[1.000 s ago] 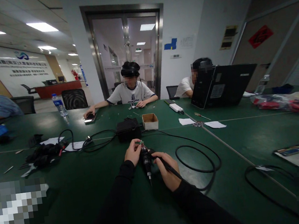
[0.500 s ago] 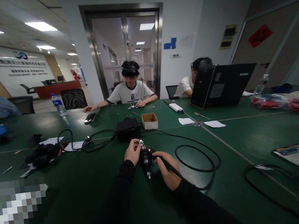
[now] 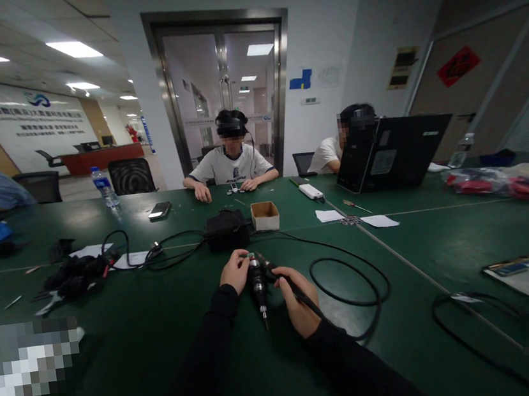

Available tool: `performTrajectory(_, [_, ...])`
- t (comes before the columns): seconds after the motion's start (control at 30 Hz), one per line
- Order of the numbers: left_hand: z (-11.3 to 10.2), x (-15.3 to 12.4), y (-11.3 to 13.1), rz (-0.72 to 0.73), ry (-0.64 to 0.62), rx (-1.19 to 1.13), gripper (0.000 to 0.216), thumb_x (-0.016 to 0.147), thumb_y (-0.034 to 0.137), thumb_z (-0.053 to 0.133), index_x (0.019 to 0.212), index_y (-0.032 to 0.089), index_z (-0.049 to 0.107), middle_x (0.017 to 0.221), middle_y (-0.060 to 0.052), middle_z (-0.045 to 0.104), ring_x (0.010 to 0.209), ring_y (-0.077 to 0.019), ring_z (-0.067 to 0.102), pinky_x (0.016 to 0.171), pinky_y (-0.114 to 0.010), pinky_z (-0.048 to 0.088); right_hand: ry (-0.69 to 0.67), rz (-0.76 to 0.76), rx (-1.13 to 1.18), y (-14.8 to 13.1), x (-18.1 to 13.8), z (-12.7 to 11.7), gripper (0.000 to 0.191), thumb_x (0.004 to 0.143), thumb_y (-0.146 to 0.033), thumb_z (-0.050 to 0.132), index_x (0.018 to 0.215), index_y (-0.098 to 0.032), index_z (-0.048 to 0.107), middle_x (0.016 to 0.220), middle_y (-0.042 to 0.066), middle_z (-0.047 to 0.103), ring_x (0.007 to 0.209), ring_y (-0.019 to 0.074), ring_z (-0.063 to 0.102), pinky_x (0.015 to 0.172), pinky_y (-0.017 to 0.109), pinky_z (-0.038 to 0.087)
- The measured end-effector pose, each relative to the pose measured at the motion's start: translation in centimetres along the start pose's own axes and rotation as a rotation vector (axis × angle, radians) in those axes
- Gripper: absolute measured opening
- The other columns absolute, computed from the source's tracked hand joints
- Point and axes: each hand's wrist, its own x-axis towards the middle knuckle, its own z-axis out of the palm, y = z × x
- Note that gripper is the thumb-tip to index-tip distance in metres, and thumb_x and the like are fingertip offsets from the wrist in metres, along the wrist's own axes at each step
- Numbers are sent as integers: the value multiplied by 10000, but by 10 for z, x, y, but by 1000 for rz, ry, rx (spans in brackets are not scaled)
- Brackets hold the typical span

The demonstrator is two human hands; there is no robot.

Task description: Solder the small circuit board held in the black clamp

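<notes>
1 small green circuit board (image 3: 251, 255) sits at the far end of a black pointed tool (image 3: 258, 283), whose long axis runs toward the wearer. Left hand (image 3: 235, 271) is nearer, thumb and finger pinching the board's left edge. Right hand (image 3: 298, 311) grips a soldering iron (image 3: 307, 302), tip just right of the board.

Left hand (image 3: 235, 273) pinches a small green part (image 3: 251, 255), right hand (image 3: 300, 301) grips a black corded tool (image 3: 281, 273), phone (image 3: 159, 211) near the worktop's (image 3: 442, 234) far edge.
</notes>
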Motion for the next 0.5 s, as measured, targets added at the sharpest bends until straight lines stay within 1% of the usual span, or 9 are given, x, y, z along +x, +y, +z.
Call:
performTrajectory(0.07, [-1,0,3,-35,-19,67,175,904,291,498,1034,222,593,869,-20,727,849,-192,670,840,-304,483,1,13,12,0,1,0,220,904,-266,506,989,-224,705,882,37,714,856,205,661,796,311,489])
performTrajectory(0.17, [-6,-3,14,-90,-65,156,212,930,285,465,1055,211,619,949,-48,728,915,-203,668,864,-311,481,-2,19,17,0,2,0,217,898,-262,508,977,-223,705,874,35,712,848,203,661,791,308,487])
performTrajectory(0.23, [-11,-4,28,-122,-78,210,236,929,277,483,1110,202,616,986,-62,726,943,-212,670,883,-320,483,-5,23,21,0,2,0,218,907,-264,500,977,-221,703,879,35,712,854,201,661,796,306,487])
performTrajectory(0.3, [-17,-6,49,-99,-40,251,267,905,239,522,1157,190,597,994,-72,720,908,-213,675,864,-328,496,3,30,29,0,2,0,218,914,-268,495,975,-220,699,884,36,714,856,198,663,797,301,490])
performTrajectory(0.33, [-20,-8,64,-50,-3,257,269,892,214,534,1152,188,594,990,-73,715,883,-209,673,845,-328,503,8,34,34,1,3,0,218,915,-269,494,974,-219,697,885,36,715,855,197,665,796,299,492])
performTrajectory(0.4, [-27,-19,103,127,72,213,211,880,175,523,1071,194,611,974,-67,702,851,-192,663,817,-320,509,19,39,43,2,3,1,214,908,-267,497,965,-216,696,878,35,717,842,195,669,784,295,499])
performTrajectory(0.47, [-34,-44,152,357,80,90,145,891,176,495,969,207,613,904,-48,691,855,-183,655,802,-309,516,26,39,48,2,3,1,210,900,-262,502,963,-214,697,876,35,723,830,194,675,769,290,508])
performTrajectory(0.5, [-39,-62,179,475,69,34,143,902,186,482,953,214,613,923,-47,689,883,-185,651,804,-311,521,29,30,46,2,3,1,210,897,-259,505,963,-215,699,883,35,727,831,195,678,763,288,513])
